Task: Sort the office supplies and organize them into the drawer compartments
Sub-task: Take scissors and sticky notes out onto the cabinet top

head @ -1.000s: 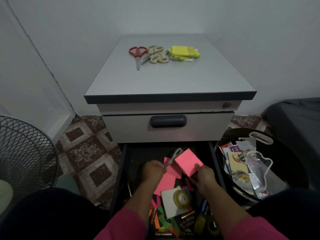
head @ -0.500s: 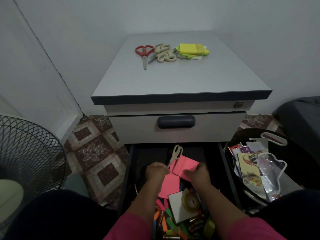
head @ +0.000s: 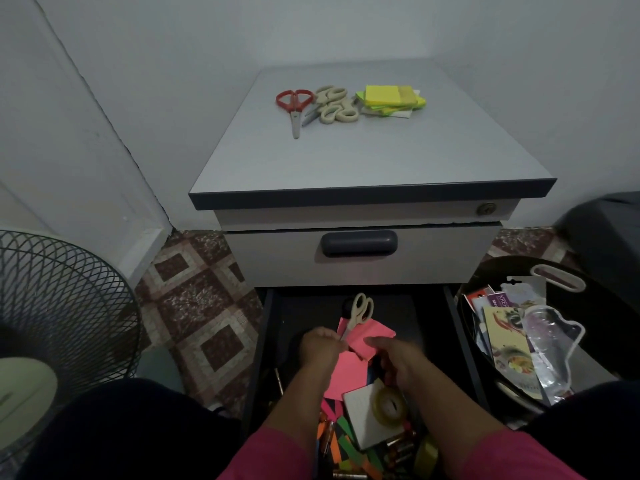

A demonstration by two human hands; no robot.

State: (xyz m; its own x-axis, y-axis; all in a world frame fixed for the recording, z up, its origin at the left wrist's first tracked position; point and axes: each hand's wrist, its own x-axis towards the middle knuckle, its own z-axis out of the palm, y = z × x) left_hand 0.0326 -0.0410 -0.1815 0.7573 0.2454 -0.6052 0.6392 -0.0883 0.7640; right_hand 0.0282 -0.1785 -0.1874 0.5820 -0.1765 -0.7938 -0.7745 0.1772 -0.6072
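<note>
Dim drawer (head: 273, 341) clutter partly hidden beneath both hands (head: 360, 355).

Counter (head: 363, 157): grey cabinet top with dark front edge. Lying on it, along the far edge: red-handled scissors (head: 293, 105), blades pointing toward the viewer; just beside them to the right, beige-handled scissors (head: 333, 106), overlapping in a small heap, number unclear; right of those, a loose stack of yellow and green sticky notes (head: 391, 100).

Floor (head: 194, 313): patterned brown and cream tiles. Standing on it: the cabinet; a fan with a dark wire guard (head: 59, 306) at left; a dark tub (head: 512, 271) at right, holding packaging.
</note>
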